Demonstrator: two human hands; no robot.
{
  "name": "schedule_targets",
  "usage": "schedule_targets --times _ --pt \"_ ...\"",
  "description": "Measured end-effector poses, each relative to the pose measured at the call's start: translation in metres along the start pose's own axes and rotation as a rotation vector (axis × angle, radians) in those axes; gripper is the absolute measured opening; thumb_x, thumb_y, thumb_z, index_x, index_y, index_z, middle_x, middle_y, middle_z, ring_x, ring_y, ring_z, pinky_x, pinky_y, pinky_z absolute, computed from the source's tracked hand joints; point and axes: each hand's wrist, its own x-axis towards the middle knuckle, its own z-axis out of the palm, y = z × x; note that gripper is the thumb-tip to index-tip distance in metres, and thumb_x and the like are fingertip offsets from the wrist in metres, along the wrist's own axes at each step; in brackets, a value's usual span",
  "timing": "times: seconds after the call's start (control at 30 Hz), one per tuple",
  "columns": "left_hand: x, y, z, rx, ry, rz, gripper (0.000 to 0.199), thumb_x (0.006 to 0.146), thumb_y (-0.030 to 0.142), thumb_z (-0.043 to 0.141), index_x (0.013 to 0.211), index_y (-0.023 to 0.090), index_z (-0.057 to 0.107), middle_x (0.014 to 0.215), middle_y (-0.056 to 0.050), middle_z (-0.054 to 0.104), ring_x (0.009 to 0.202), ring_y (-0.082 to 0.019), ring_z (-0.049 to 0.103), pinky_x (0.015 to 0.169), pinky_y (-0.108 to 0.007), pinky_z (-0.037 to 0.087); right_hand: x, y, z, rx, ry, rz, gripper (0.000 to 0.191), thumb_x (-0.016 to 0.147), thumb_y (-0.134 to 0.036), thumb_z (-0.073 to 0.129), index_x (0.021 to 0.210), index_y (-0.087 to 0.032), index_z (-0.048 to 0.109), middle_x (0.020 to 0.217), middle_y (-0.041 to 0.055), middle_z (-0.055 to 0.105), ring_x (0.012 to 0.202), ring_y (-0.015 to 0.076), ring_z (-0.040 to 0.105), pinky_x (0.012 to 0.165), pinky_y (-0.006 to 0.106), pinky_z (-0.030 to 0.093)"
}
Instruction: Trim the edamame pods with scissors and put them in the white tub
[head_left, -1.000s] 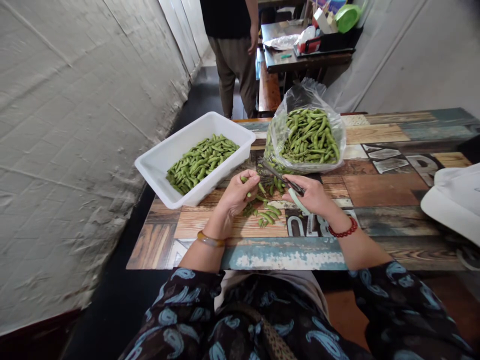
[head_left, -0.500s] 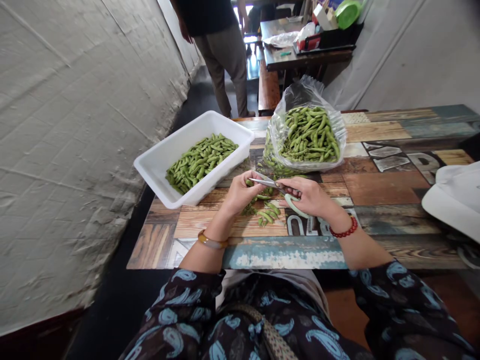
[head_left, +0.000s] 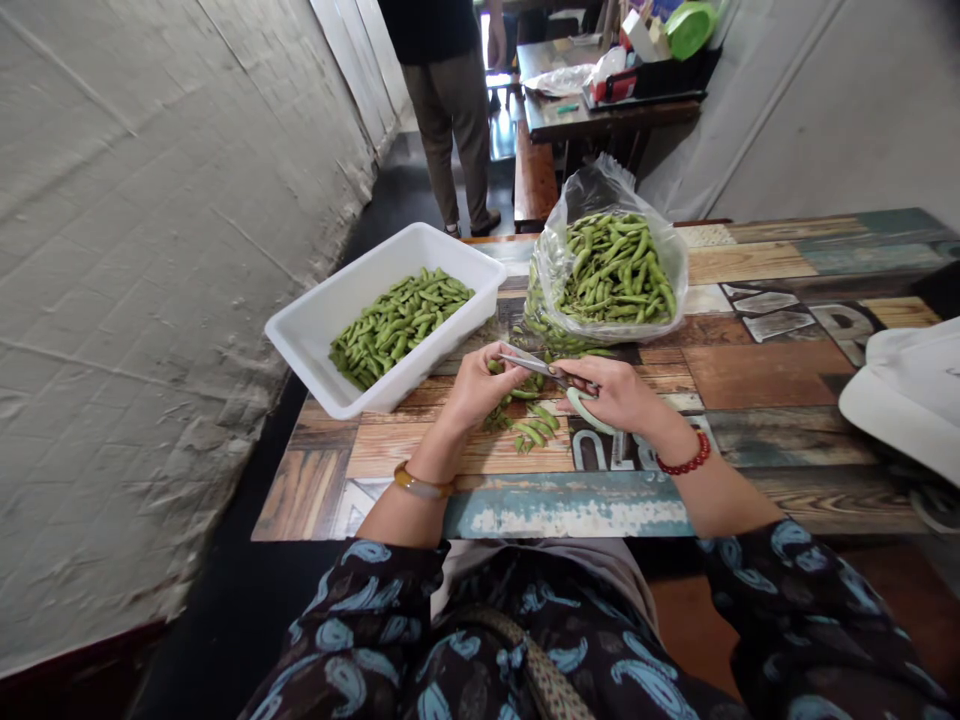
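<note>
Rough white wall point(head_left: 150, 250) runs down the left side of the room, beside a dark floor where another person point(head_left: 450, 110) stands in a black top and grey-brown trousers, near a wooden bench point(head_left: 534, 175) and a second table point(head_left: 551, 118) that bears a bright green dish point(head_left: 690, 32) among other clutter. Nearer, a patchwork-print table point(head_left: 765, 380) (mock planks, with bits of big lettering between them) carries the work. On its left end sits a white tub point(head_left: 315, 330), set at a slant, with a heap of green pods point(head_left: 401, 320) inside; to the right of it, a clear plastic bag point(head_left: 547, 275) gapes open around a fuller pile of pods point(head_left: 619, 270). Between and in front of these, loose pods point(head_left: 534, 430) lie scattered on the tabletop beneath the hands. The left hand point(head_left: 480, 385), with an amber bangle point(head_left: 421, 484) at its wrist, is nearly closed, thumb and fingers pinching a pod point(head_left: 495, 367) that is mostly hidden. The right hand point(head_left: 611, 390), wearing a red bead bracelet point(head_left: 684, 455), curls around the pale green handles of scissors point(head_left: 536, 366), whose blades point to the left fingertips; whether they touch the pod cannot be told. At the far right rests a white cap point(head_left: 907, 390).
</note>
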Motion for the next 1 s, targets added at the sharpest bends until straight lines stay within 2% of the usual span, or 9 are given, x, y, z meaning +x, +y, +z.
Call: schedule_targets --times 0.1,0.17,0.27,0.43,0.57,0.77,1.0 --pt "0.000 -0.002 0.001 -0.157 -0.001 -0.071 0.030 0.061 0.029 0.085 0.066 0.016 0.058 0.059 0.004 0.052 0.052 -0.006 0.043 0.049 -0.019 0.033 0.000 0.000 0.003 0.011 0.044 -0.017 0.043 0.082 -0.039 0.072 0.122 -0.022 0.067 0.114 0.0082 0.073 0.097 0.0245 0.071 0.088 0.037 0.057" --pt "0.001 -0.002 0.001 -0.294 0.004 -0.137 0.036 0.065 0.034 0.083 0.069 0.017 0.052 0.053 0.007 0.044 0.043 -0.003 0.035 0.043 -0.017 0.025 0.000 0.001 0.005 0.013 0.094 0.021 0.043 0.081 -0.038 0.073 0.120 -0.022 0.068 0.117 0.0082 0.073 0.105 0.0267 0.070 0.095 0.040 0.056" --pt "0.003 -0.001 -0.001 -0.476 -0.006 -0.210 0.040 0.069 0.038 0.079 0.074 0.020 0.044 0.050 0.011 0.037 0.037 -0.002 0.027 0.039 -0.016 0.017 0.001 0.005 0.007 0.001 0.144 0.118 0.044 0.079 -0.038 0.073 0.118 -0.020 0.070 0.116 0.0091 0.074 0.104 0.0281 0.071 0.094 0.041 0.057" --pt "0.007 -0.001 -0.005 -0.635 0.029 -0.231 0.041 0.068 0.032 0.079 0.077 0.021 0.040 0.051 0.011 0.038 0.038 -0.002 0.031 0.037 -0.014 0.018 0.001 0.006 0.005 -0.018 0.127 0.141 0.051 0.076 -0.041 0.074 0.119 -0.016 0.067 0.113 0.0124 0.073 0.100 0.0280 0.071 0.091 0.041 0.057" --pt "0.008 -0.002 -0.006 -0.709 0.099 -0.252 0.039 0.070 0.028 0.077 0.077 0.020 0.039 0.053 0.010 0.039 0.041 -0.002 0.035 0.039 -0.012 0.021 0.000 0.003 0.006 -0.022 0.079 0.108 0.052 0.075 -0.042 0.075 0.120 -0.017 0.065 0.104 0.0110 0.073 0.090 0.0260 0.071 0.085 0.040 0.059" --pt "0.005 0.000 0.000 -0.726 0.096 -0.262 0.037 0.074 0.028 0.075 0.079 0.020 0.039 0.057 0.009 0.042 0.045 -0.003 0.040 0.040 -0.013 0.023 0.001 0.003 0.011 -0.063 0.015 0.069 0.050 0.078 -0.040 0.074 0.122 -0.020 0.062 0.112 0.0114 0.070 0.098 0.0271 0.068 0.087 0.041 0.057" --pt "0.000 -0.004 0.014 -0.667 0.038 -0.235 0.038 0.073 0.031 0.076 0.079 0.020 0.040 0.058 0.008 0.047 0.044 -0.004 0.043 0.040 -0.014 0.025 0.002 0.003 0.018 -0.065 0.090 0.059 0.050 0.079 -0.042 0.074 0.121 -0.017 0.063 0.110 0.0120 0.071 0.100 0.0279 0.068 0.090 0.043 0.056"
